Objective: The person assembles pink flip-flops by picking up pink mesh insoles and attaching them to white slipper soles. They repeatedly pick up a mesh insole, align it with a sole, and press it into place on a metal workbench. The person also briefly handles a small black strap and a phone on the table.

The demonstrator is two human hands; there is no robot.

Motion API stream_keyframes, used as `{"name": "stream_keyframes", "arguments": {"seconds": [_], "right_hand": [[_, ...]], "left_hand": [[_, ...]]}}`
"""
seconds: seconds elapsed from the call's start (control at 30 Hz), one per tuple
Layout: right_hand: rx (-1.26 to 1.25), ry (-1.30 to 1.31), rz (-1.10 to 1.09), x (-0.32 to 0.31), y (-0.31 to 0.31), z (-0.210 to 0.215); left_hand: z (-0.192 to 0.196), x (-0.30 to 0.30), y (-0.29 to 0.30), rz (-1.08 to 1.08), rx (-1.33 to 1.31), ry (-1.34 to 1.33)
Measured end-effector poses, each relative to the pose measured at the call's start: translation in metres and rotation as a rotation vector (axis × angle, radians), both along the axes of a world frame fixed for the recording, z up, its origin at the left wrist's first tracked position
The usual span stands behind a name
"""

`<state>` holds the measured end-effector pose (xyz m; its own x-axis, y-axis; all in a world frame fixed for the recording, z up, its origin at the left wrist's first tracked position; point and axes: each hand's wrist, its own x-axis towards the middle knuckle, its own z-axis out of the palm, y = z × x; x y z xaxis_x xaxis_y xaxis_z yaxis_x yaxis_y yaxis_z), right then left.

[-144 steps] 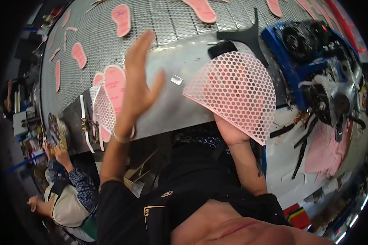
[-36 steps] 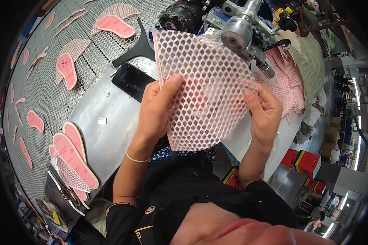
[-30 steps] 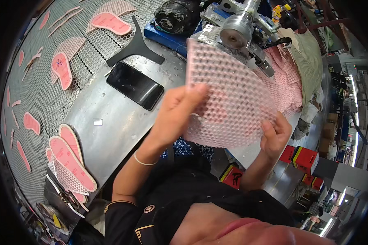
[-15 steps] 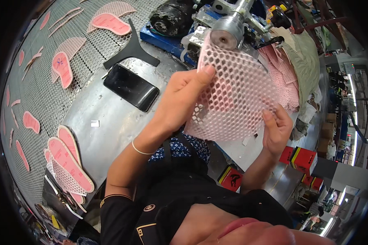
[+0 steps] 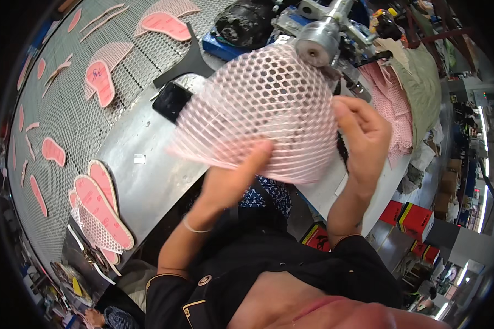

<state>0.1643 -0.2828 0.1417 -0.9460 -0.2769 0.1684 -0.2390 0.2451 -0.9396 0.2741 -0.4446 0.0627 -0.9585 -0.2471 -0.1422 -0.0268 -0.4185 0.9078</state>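
Note:
A piece of pink honeycomb mesh fabric (image 5: 274,104), slightly smeared by motion, spreads in front of me just below the machine's silver round head (image 5: 317,44). My left hand (image 5: 233,175) grips its lower edge, thumb lying on top and fingers hidden underneath. At the right edge my right hand (image 5: 365,137) is closed, thumb and curled fingers pinching the fabric's border. Left of the mesh, a black phone (image 5: 172,101) lies on the metal table (image 5: 132,137), partly covered by the fabric. A dark forked plate (image 5: 189,60) rests beyond the phone.
Several pink soles (image 5: 101,211) are stacked at the table's left end. More pink sole pieces (image 5: 100,82) and strips lie on the mesh conveyor (image 5: 71,109). Pink mesh cloth (image 5: 387,93) hangs right of the machine; red boxes (image 5: 414,219) stand below.
The mesh fabric has swung left and turned, now overlapping the phone. My left hand moved down to its lower edge; my right hand rose along its right side.

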Motion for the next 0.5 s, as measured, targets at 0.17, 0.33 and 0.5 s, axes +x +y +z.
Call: {"name": "stream_keyframes", "arguments": {"seconds": [0.17, 0.33, 0.5], "right_hand": [[0.018, 0.126, -0.112, 0.006, 0.028, 0.003], [-0.008, 0.14, -0.004, 0.009, 0.038, -0.006], [-0.346, -0.019, 0.246, 0.02, 0.022, -0.023]], "left_hand": [[-0.001, -0.014, 0.051, -0.273, 0.187, 0.135], [-0.013, -0.009, 0.042, -0.24, 0.142, 0.158], [-0.01, 0.011, -0.016, -0.453, -0.56, 0.233]]}}
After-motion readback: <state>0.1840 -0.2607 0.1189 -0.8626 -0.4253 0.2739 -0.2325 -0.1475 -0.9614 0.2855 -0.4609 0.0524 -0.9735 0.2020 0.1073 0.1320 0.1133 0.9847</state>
